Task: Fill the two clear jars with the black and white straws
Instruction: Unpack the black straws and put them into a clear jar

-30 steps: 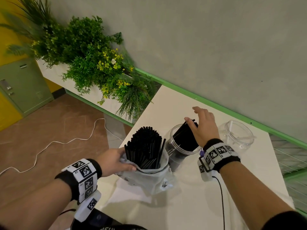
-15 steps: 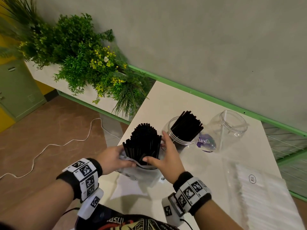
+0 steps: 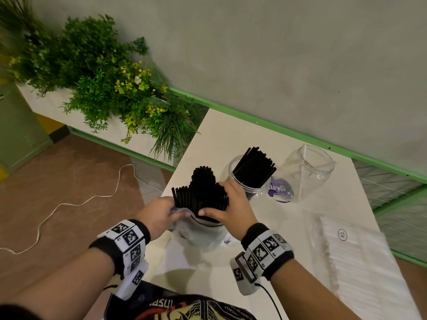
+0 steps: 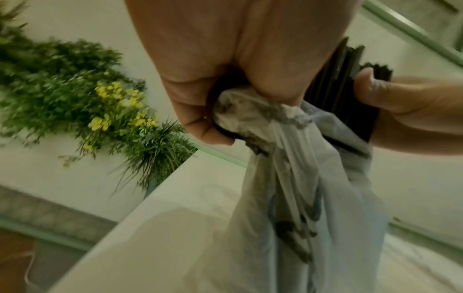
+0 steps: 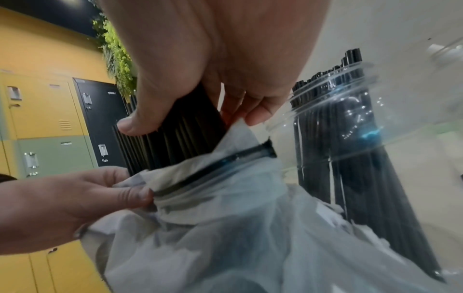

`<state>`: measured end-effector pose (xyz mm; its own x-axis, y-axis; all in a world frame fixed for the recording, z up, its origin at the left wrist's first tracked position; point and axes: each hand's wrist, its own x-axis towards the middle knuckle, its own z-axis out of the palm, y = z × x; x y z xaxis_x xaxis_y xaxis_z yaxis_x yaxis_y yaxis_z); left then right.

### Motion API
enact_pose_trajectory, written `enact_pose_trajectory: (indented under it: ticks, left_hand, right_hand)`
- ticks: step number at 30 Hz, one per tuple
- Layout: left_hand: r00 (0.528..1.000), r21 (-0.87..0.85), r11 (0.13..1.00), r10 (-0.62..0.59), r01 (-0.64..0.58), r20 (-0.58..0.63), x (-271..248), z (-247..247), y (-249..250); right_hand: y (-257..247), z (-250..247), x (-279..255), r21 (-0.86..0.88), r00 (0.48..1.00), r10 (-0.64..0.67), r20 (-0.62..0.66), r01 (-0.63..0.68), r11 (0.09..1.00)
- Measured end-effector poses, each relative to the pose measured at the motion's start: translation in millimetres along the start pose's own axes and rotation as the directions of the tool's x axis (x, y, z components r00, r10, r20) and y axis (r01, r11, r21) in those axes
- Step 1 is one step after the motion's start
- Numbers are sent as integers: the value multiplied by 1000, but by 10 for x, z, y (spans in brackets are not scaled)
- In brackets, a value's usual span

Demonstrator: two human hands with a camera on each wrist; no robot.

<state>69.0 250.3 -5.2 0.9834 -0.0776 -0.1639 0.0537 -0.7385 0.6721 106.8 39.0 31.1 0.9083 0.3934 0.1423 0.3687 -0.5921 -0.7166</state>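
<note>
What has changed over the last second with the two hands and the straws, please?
The right hand left the jar of black straws, came back to the bag and now grips a bundle of black straws in it. The left hand kept gripping the bag's rim; the empty jar stayed unfilled.

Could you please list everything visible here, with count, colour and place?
black plastic straws in the bag: one bunch, black, table's near-left
translucent plastic bag: one, whitish, around that bunch
clear plastic jars: two; left holds black straws, right nearly empty
white straws packet: one, white, table's right
white table: one
green plants: far left
left hand: grips bag
right hand: grips straw bunch
</note>
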Motion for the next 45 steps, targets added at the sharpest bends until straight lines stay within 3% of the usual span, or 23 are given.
enact_pose_trajectory:
  ticks: [4, 7, 9, 11, 14, 19, 28, 31, 36, 39, 42, 45]
  left_hand:
    - [999, 365, 931, -35, 24, 23, 13, -48, -13]
    - [996, 478, 877, -83, 52, 44, 39, -75, -8]
    - [997, 415, 909, -64, 42, 39, 11, -79, 60]
    - [1000, 234, 972, 5, -10, 21, -32, -72, 133]
    - [998, 92, 993, 68, -69, 16, -77, -29, 178]
    - [988, 111, 993, 30, -47, 150, -35, 79, 76]
    - [979, 152, 986, 34, -65, 201, -60, 35, 207]
    - [969, 268, 959, 26, -94, 247, -50, 12, 259]
    - [982, 484, 867, 32, -120, 187, -63, -22, 319]
    - [985, 386, 915, 58, -118, 164, -109, -11, 294]
    - [995, 247, 964, 94, -102, 44, -106, 41, 242]
    - [998, 167, 985, 45, -51, 38, -84, 83, 200]
  right_hand:
    - [35, 0, -81, -52, 999, 7, 48, -4, 999]
    - [16, 8, -122, -107, 998, -4, 67, 11, 994]
    - [-16, 26, -151, -121, 998, -54, 22, 56, 991]
    - [-35, 40, -177, -103, 992, -116, -55, 110, 989]
    - [5, 32, -195, -38, 985, -97, -141, 92, 995]
    - [88, 4, -211, 19, 996, 55, -75, -54, 998]
    - [90, 42, -157, -13, 989, 133, -69, -135, 991]
    - [122, 47, -178, 5, 985, 160, -61, -160, 987]
    - [138, -41, -167, 72, 980, 198, -11, -197, 978]
    - [85, -89, -152, 91, 988, 149, -30, -146, 985]
    - [10, -121, -146, 150, 990, 93, -110, -76, 986]
    - [-7, -109, -118, 176, 987, 94, -127, -71, 982]
